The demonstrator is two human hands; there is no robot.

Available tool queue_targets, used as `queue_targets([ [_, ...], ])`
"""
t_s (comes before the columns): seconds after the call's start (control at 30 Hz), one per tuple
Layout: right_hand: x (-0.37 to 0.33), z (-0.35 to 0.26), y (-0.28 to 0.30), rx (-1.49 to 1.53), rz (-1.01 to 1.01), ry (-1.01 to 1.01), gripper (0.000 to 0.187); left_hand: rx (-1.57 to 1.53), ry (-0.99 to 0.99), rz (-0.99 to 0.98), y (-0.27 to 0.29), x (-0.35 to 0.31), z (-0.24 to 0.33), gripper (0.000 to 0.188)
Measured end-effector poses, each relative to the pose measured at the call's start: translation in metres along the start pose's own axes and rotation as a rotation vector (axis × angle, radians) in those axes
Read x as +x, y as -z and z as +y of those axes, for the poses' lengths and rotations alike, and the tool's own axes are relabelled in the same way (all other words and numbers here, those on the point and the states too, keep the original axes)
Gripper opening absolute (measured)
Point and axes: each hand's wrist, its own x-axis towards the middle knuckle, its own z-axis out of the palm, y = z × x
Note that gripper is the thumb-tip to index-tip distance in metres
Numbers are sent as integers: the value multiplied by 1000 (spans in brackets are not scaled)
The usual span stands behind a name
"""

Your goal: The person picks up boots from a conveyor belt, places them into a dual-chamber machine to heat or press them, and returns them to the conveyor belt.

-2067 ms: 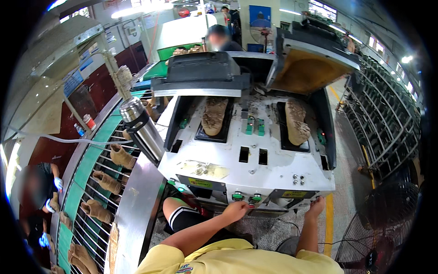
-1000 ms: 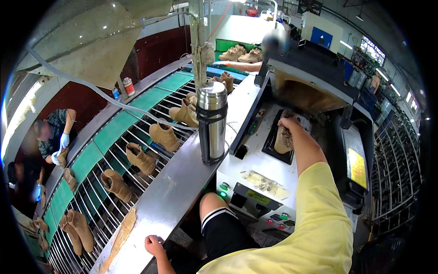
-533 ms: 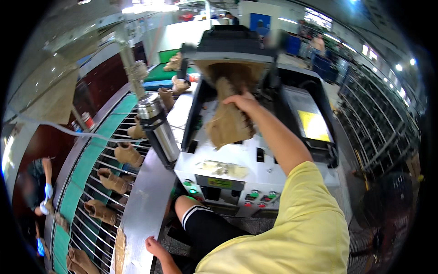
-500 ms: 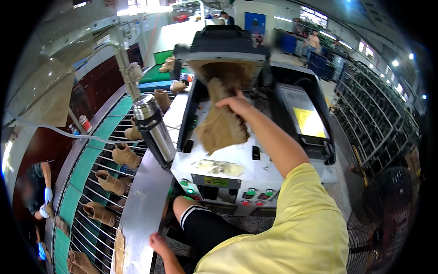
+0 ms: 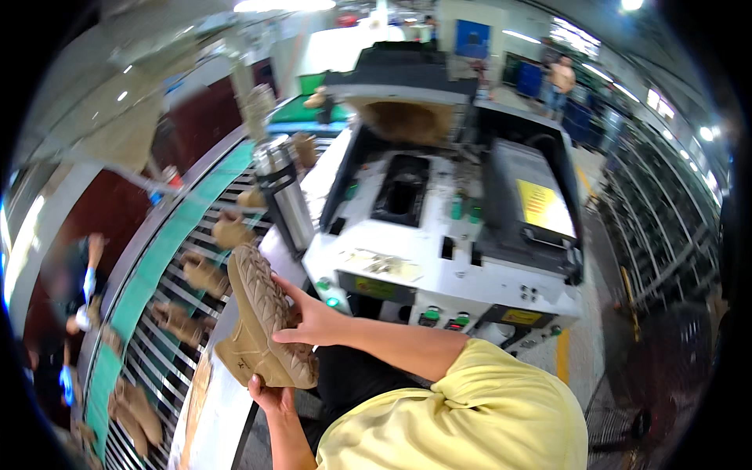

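A tan ankle boot (image 5: 254, 341) is between my two hands over the metal ledge, tilted, with its chunky ridged sole turned toward the right. My right hand (image 5: 307, 317) grips the boot by the sole, thumb toward me and fingers around the far side. Lower down, my left hand (image 5: 272, 396) pinches the upper near its edge; part of its fingers is hidden behind the boot. Beyond my right hand stands a white machine (image 5: 376, 251) with a black slot (image 5: 402, 188) in its top and a raised dark hood (image 5: 392, 74) lined in brown.
On the left, a roller conveyor (image 5: 168, 368) with a green strip carries several tan boots (image 5: 205, 274). A steel flask (image 5: 282, 192) stands on the ledge beside the machine. Gloved co-workers' hands (image 5: 81, 317) show at far left. Racks (image 5: 658, 204) and a fan (image 5: 642, 423) stand right.
My right hand has brought the boot from under the hood down and left, over the ledge. My left hand has come up and taken hold of it. My view has shifted slightly.
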Motion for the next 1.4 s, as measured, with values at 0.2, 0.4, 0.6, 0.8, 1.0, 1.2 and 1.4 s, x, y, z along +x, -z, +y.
queue_targets([
  [0.2, 44, 141, 8, -633, 66, -146, 56, -42, -288, 321, 93, -49, 74, 64],
  [0.4, 48, 262, 0, -1066, 231, -358, 50, 291, -413, 663, 139, -21, 204, 57],
  [0.6, 66, 281, -17, -1215, 260, -175, 39, 514, -446, 883, 166, 53, 322, 47],
  [0.8, 77, 286, -1, -1167, 382, -222, 22, 793, -461, 1031, 220, 158, 293, 43],
  [1.0, 97, 267, -12, -1104, 309, -373, 28, 1098, -488, 974, 342, 192, 295, 48],
  [1.2, 94, 275, -9, -1171, 243, -396, 36, 1292, -489, 1002, 210, 180, 229, 45],
  [1.4, 87, 284, -7, -1219, 343, -334, 40, 1482, -605, 969, 196, 159, 179, 39],
])
